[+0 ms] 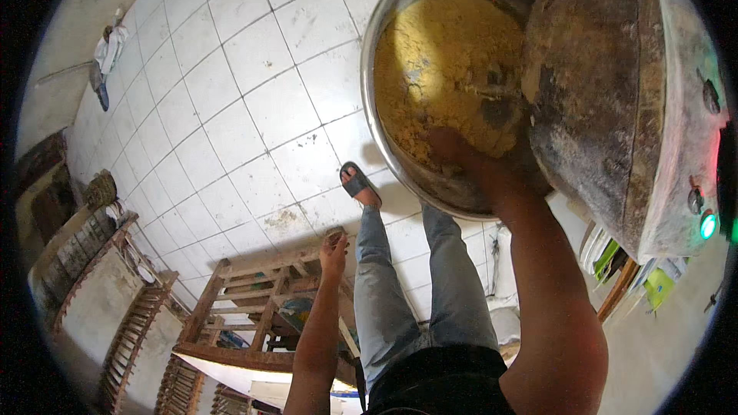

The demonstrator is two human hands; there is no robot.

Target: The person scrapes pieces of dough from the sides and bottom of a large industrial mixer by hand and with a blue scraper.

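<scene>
On the right stands a wide metal basin (pixel 371 107) with yellow, crumbly meal (pixel 438 46) in it. My right hand (pixel 453 144) reaches down into the basin and touches the meal at its near side. Its fingers are dark and partly hidden, so their grip does not show. My left hand (pixel 334 255) hangs low beside my left leg, away from the basin. Its fingers are curled round a small thing that I cannot make out.
A big stained machine housing (pixel 592 100) overhangs the basin's right side, with knobs and a green lamp (pixel 708 225). Wooden racks (pixel 265 300) stand at lower left. White tiles (pixel 254 54) cover the floor. My sandalled foot (pixel 358 184) is near the basin.
</scene>
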